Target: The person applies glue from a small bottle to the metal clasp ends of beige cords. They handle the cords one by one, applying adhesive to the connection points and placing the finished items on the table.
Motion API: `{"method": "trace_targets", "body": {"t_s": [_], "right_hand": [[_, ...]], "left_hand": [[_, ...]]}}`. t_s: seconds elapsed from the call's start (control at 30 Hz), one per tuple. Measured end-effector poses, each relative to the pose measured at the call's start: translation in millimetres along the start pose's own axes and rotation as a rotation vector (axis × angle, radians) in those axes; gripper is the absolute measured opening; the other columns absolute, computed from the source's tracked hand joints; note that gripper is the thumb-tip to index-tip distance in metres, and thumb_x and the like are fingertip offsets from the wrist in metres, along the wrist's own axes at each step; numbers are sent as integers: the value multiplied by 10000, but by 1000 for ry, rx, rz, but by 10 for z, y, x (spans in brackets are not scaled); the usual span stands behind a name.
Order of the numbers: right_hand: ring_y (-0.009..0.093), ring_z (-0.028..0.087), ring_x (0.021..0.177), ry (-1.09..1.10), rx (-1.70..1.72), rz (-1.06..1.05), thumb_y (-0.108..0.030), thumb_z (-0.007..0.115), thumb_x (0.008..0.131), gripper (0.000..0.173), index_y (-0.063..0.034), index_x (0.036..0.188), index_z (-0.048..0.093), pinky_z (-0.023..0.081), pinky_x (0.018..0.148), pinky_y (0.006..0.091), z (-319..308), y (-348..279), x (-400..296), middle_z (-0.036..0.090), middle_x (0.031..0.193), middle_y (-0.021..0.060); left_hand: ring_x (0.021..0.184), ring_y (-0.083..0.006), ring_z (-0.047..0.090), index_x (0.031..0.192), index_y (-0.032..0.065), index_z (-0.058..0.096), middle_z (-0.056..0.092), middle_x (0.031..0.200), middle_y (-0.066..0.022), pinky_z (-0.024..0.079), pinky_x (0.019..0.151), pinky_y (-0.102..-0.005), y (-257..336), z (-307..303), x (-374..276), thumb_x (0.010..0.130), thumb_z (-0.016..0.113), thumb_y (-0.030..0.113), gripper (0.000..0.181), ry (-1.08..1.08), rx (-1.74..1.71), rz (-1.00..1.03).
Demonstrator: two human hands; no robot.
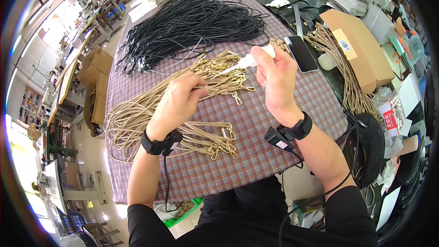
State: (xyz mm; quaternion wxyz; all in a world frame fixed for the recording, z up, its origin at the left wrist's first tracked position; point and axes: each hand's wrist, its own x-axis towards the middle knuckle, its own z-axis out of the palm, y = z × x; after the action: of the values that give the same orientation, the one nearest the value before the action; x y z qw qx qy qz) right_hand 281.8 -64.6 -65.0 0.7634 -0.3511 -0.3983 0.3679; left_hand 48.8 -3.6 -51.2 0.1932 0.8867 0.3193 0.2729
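My right hand (279, 79) grips a small white glue bottle (247, 61) with a long thin nozzle slanting down to the left. The nozzle's tip comes close to the fingertips of my left hand (181, 99), which pinch a tan cord, its end mostly hidden by the fingers. Under and around that hand lies a bundle of tan cords (132, 113), looped at the left. Gold-coloured swivel clasps (238, 99) gather at the bundle's right end. A smaller group of tan cords with gold clasps (219, 147) is spread nearer to me.
A big pile of black cords (199, 24) covers the far part of the checked tablecloth (253, 157). At the right are a smartphone (301, 53), more tan cords (356, 92), and a cardboard box (356, 48). Cables hang from both wrist straps.
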Motion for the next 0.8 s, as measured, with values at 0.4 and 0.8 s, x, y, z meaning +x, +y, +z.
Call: {"method": "trace_targets", "body": {"t_s": [0.4, 0.8], "right_hand": [[-16, 580, 683, -72, 6, 21, -129, 777, 1004, 169, -45, 908, 668, 417, 577, 182, -7, -71, -33, 715, 827, -13], [-12, 586, 686, -78, -20, -9, -124, 782, 999, 157, -29, 925, 681, 436, 589, 177, 3, -57, -48, 713, 831, -12]], "left_hand": [[1032, -65, 596, 1184, -30, 641, 643, 1083, -3, 499, 935, -245, -22, -90, -45, 1000, 621, -87, 194, -97, -436, -185], [1015, -64, 591, 1166, -23, 647, 634, 1071, 2, 491, 927, -236, -14, -99, -51, 999, 615, -88, 181, -115, -403, -215]]}}
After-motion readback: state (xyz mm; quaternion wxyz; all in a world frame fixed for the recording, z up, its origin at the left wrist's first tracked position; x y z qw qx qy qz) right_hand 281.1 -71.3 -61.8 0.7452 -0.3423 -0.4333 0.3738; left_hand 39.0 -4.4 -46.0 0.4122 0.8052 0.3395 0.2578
